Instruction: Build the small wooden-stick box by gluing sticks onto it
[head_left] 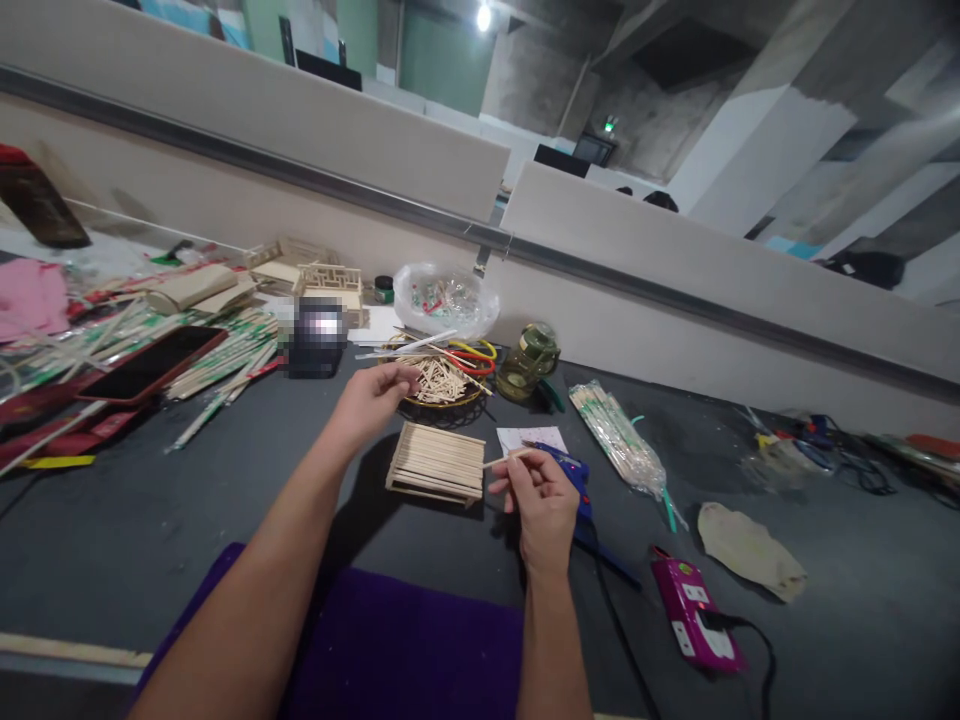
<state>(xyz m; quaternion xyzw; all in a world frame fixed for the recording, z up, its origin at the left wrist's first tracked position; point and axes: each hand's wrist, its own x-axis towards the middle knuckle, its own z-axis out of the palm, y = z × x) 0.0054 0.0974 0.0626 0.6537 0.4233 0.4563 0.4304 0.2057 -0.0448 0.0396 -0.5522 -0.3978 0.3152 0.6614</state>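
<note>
My right hand (pixel 541 500) is closed in a pinch on a short wooden stick (pixel 501 459), held just right of a small platform of glued sticks (pixel 437 462) on the dark table. My left hand (pixel 373 395) reaches forward with its fingers curled at the edge of a round tray (pixel 450 400) heaped with cut wooden sticks (pixel 439 378); what those fingers hold, if anything, I cannot make out. A blue glue gun (pixel 571 470) lies right beside my right hand, over a white paper (pixel 531 438).
A bag of chopsticks (pixel 619 440), a green glass jar (pixel 529 358), a pink power strip (pixel 694 610), a clear plastic bag (pixel 446 297) and red scissors (pixel 474 358) lie around. Stick models (pixel 330 285), loose chopsticks (pixel 225 355) and a phone (pixel 150 362) crowd the left. A purple cloth (pixel 390 640) covers the near edge.
</note>
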